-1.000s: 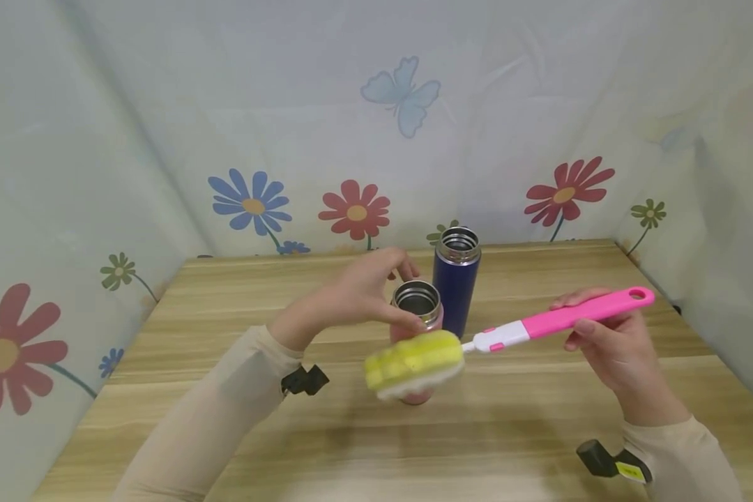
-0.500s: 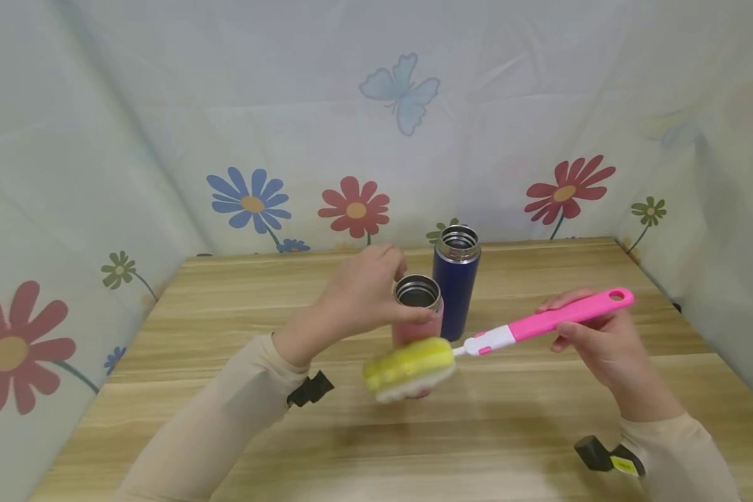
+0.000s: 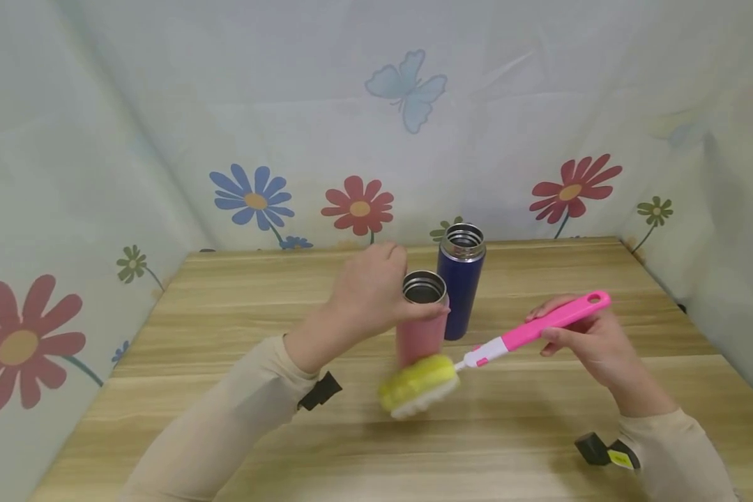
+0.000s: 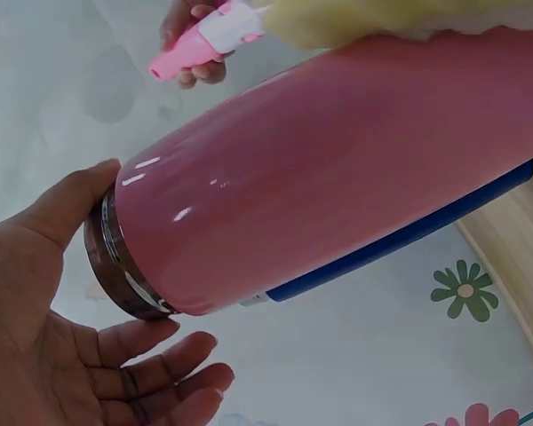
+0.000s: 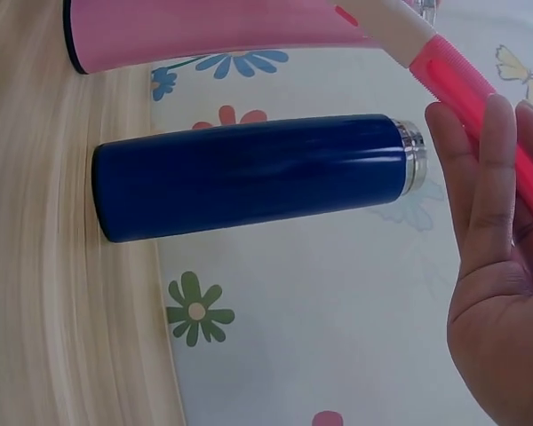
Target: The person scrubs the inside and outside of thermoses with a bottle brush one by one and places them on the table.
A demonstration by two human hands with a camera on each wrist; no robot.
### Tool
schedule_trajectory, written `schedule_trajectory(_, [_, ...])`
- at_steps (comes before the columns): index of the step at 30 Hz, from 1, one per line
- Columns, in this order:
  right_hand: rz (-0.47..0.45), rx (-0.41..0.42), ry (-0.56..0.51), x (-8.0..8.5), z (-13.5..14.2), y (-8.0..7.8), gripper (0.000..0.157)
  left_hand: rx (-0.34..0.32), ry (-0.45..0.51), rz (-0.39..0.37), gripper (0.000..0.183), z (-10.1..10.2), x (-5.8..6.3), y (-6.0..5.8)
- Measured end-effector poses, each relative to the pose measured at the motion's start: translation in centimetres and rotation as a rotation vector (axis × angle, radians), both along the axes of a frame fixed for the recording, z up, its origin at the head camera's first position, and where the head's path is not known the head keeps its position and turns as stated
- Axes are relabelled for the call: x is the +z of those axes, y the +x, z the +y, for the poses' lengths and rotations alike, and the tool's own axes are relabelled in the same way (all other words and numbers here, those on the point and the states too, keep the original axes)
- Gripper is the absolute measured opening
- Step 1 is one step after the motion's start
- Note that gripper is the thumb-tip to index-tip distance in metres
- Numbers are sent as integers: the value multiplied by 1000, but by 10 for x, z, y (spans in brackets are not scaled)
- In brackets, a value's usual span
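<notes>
In the head view, my left hand (image 3: 370, 293) holds the pink bottle (image 3: 422, 333) near its open steel mouth. Thumb and index finger pinch the neck in the left wrist view, while the other fingers stand off it. A bottle brush (image 3: 555, 319) is in my right hand (image 3: 602, 348), its pink handle between thumb and fingers. The brush's yellow and white sponge head (image 3: 420, 383) hangs in front of the pink bottle's lower part and hides its base. Just behind stands an open dark blue bottle (image 3: 461, 293), upright and untouched, seen whole in the right wrist view (image 5: 249, 177).
All of this is on a wood-grain table (image 3: 276, 446). A pale curtain (image 3: 508, 125) printed with flowers and a butterfly surrounds the table at the back and sides. Black devices (image 3: 592, 450) are strapped at both wrists.
My left thumb and fingers have closed in on the pink bottle's neck. My right hand has shifted left and slightly down with the brush, whose sponge head has dropped lower. The blue bottle still stands.
</notes>
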State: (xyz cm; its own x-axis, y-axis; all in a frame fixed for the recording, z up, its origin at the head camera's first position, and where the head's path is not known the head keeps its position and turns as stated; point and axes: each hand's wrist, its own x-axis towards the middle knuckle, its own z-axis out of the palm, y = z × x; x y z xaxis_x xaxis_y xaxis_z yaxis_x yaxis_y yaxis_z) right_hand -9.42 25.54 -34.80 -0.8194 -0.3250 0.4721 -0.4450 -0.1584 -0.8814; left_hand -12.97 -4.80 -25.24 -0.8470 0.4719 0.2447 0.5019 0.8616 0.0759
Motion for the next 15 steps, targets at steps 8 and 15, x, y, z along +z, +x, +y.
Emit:
schedule_trajectory(8, [-6, -2, 67, -4, 4, -2, 34, 92, -96, 34, 74, 10, 2, 8])
schedule_trajectory(15, [-28, -53, 163, -6, 7, -5, 27, 153, -116, 15, 76, 13, 4, 11])
